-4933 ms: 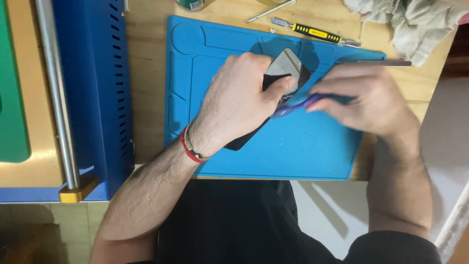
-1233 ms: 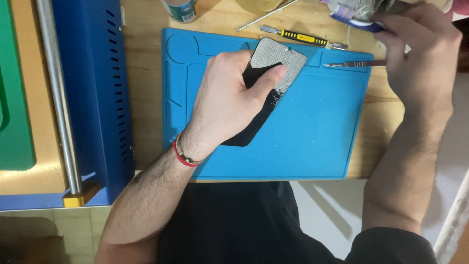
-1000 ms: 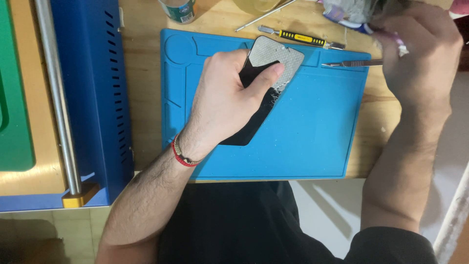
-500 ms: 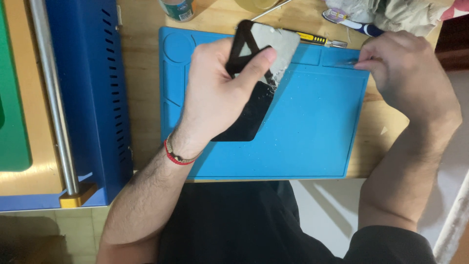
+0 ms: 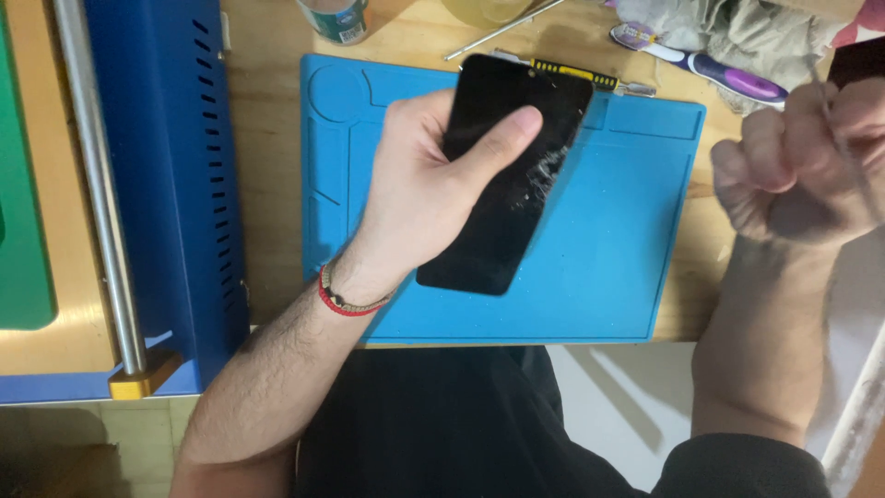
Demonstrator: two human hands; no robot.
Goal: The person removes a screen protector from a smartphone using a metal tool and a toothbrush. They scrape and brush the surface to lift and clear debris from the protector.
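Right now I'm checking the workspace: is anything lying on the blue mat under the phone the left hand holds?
Nothing visible: the blue mat is bare around the phone in the left hand. The screwdriver and toothbrush lie along its far edge.

Phone sat in my left hand over the mat, mat lay mid-bench, screwdriver along its far edge, toothbrush by the far right corner, my right hand beyond the right edge.
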